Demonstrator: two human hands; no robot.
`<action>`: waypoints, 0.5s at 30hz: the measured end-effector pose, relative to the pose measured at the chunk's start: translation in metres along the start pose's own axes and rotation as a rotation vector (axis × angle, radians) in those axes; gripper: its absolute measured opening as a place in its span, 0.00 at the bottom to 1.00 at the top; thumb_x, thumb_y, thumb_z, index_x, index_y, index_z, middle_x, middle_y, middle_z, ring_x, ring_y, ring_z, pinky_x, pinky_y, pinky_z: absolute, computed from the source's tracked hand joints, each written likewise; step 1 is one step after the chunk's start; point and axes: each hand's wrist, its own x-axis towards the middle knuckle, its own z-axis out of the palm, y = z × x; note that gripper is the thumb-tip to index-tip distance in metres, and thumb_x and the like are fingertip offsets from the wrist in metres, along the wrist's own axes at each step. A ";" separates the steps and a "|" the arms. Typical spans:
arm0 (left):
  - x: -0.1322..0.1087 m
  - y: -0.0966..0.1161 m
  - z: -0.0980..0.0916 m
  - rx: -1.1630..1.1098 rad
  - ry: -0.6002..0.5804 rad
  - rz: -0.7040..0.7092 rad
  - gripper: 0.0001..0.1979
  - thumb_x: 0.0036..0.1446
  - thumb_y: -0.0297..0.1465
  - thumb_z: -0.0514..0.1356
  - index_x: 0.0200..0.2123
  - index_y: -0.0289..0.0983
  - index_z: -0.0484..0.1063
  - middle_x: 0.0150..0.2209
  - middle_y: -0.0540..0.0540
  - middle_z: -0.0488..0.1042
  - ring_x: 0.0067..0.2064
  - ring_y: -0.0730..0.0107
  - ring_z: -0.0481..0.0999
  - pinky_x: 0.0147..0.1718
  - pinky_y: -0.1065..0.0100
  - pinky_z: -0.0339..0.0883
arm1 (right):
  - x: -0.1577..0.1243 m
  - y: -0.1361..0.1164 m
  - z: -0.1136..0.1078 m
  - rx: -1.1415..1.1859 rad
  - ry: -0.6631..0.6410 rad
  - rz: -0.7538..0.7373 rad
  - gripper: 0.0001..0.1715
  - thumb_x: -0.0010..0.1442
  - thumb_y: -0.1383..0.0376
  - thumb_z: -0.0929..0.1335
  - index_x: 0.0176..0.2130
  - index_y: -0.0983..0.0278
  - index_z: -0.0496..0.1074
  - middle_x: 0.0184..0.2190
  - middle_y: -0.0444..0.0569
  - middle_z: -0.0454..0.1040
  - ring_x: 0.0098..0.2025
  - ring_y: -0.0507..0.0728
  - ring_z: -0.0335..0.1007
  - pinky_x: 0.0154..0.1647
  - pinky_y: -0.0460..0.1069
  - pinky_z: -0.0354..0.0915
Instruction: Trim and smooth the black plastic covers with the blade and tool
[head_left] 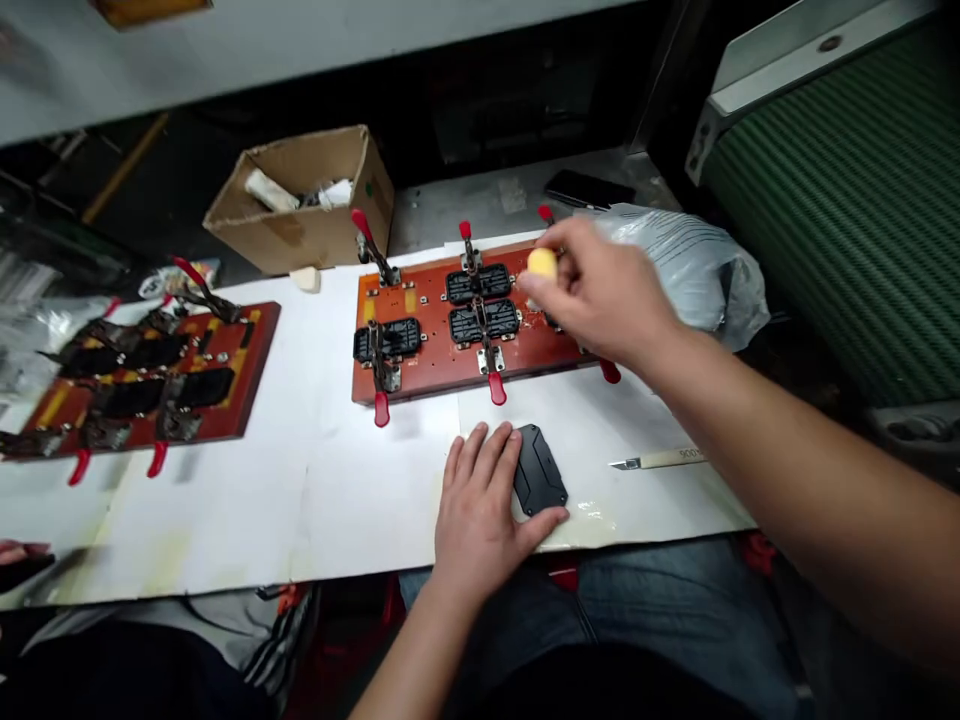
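Note:
My left hand (480,505) lies on the white paper with fingers stretched out, thumb and index finger on either side of a loose black plastic cover (538,470). My right hand (600,295) reaches over the right end of a red-brown clamp fixture (439,365) and pinches a small yellow piece (541,263) in its fingertips. Three black covers (480,303) sit clamped on that fixture under red-handled toggle clamps (495,385).
A second fixture (142,380) with black parts lies at the left. A cardboard box (307,200) stands behind, and a grey plastic bag (690,265) at the right. A craft knife (660,460) rests on the paper. Another person's hand (19,555) shows at the left edge.

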 end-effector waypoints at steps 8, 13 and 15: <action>0.001 -0.003 0.003 -0.008 -0.004 0.026 0.45 0.62 0.56 0.66 0.72 0.34 0.63 0.72 0.34 0.68 0.74 0.39 0.63 0.74 0.38 0.53 | -0.025 0.017 -0.001 -0.198 -0.007 -0.062 0.15 0.76 0.61 0.67 0.55 0.63 0.80 0.51 0.53 0.80 0.57 0.68 0.70 0.60 0.63 0.61; 0.004 0.001 0.004 -0.064 -0.001 0.006 0.48 0.61 0.58 0.67 0.72 0.33 0.63 0.72 0.35 0.67 0.75 0.37 0.61 0.75 0.39 0.50 | -0.171 -0.002 -0.081 0.258 -0.121 0.349 0.10 0.72 0.52 0.72 0.46 0.51 0.84 0.27 0.42 0.76 0.24 0.55 0.67 0.28 0.54 0.64; 0.007 0.001 0.004 -0.079 -0.037 -0.009 0.48 0.61 0.57 0.67 0.74 0.36 0.60 0.75 0.36 0.64 0.76 0.36 0.58 0.76 0.38 0.46 | -0.244 -0.004 -0.111 0.414 -0.251 0.750 0.12 0.65 0.45 0.74 0.40 0.48 0.83 0.29 0.44 0.78 0.15 0.53 0.56 0.16 0.55 0.55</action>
